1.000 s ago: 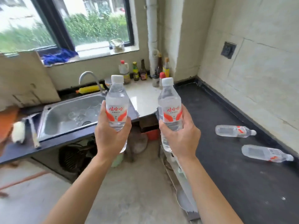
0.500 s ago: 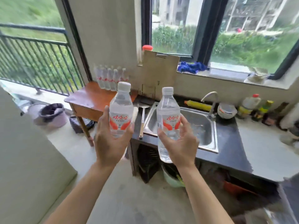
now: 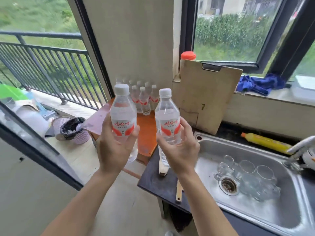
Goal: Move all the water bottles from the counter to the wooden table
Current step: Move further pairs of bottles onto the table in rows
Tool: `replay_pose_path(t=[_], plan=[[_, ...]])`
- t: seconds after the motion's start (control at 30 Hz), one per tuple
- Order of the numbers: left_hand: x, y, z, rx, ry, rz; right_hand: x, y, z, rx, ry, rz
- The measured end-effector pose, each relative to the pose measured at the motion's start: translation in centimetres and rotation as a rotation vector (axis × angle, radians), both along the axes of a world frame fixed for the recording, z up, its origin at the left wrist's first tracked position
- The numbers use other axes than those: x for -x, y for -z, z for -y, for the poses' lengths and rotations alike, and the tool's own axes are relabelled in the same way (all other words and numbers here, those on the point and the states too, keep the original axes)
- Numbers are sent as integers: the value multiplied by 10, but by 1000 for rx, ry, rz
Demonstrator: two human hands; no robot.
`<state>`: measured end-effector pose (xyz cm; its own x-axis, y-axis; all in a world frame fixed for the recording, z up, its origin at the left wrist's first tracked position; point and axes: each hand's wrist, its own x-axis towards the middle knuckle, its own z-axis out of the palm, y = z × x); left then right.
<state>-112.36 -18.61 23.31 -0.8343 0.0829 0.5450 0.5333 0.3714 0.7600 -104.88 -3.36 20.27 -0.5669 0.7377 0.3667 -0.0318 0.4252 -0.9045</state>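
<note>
A clear plastic water bottle with a red label [image 3: 123,116] is gripped upright in the left hand [image 3: 114,147]; a matching second bottle [image 3: 167,120] is clasped in the right hand [image 3: 180,150]; both are held short of the orange-brown wooden table [image 3: 146,132], where a cluster of delivered bottles [image 3: 143,97] stands; whether any are left on the counter cannot be told.

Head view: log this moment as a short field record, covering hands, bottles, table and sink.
left hand: holds left bottle upright
right hand: holds right bottle upright
bottle caps: white, on
wooden table: ahead, beyond the hands
bottles on table: a cluster standing upright near the wall
sink: to the right, clear glasses inside
</note>
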Motion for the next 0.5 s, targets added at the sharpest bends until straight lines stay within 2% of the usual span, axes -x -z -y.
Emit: replay_pose_path(t=[0.3, 0.5], plan=[[168, 1, -9, 33, -60, -26, 158, -14, -28, -45, 53, 113], [287, 40, -16, 31, 33, 104, 254, 18, -27, -22, 106, 230]])
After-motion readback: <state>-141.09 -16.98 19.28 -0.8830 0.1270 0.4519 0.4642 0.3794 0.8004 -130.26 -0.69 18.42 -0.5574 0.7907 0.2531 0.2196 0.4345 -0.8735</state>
